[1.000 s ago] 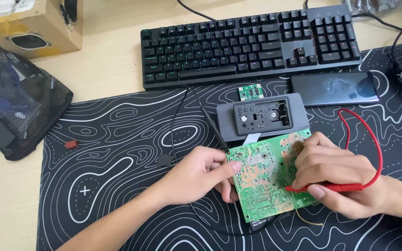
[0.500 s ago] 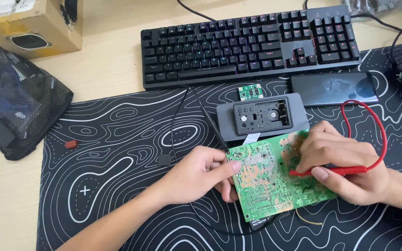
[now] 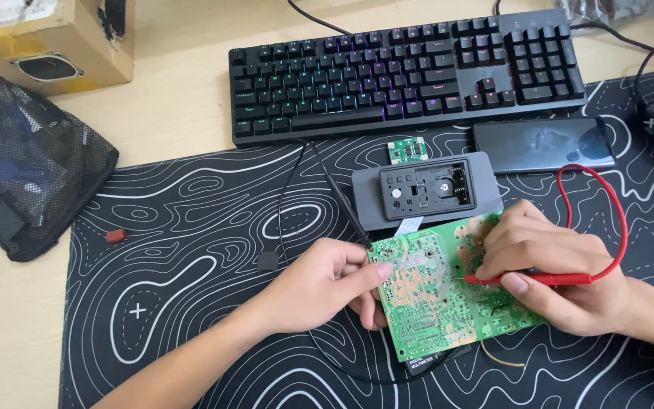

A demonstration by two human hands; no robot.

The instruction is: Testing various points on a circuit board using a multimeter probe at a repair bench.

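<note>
Green solder-side circuit board lies on the black patterned desk mat, near its front edge. From my seat, my left hand steadies the board's left edge, fingers curled around the black probe. My right hand is clamped on the red probe, tip on the solder joints. A slip could bridge neighbouring joints, I judge.
</note>
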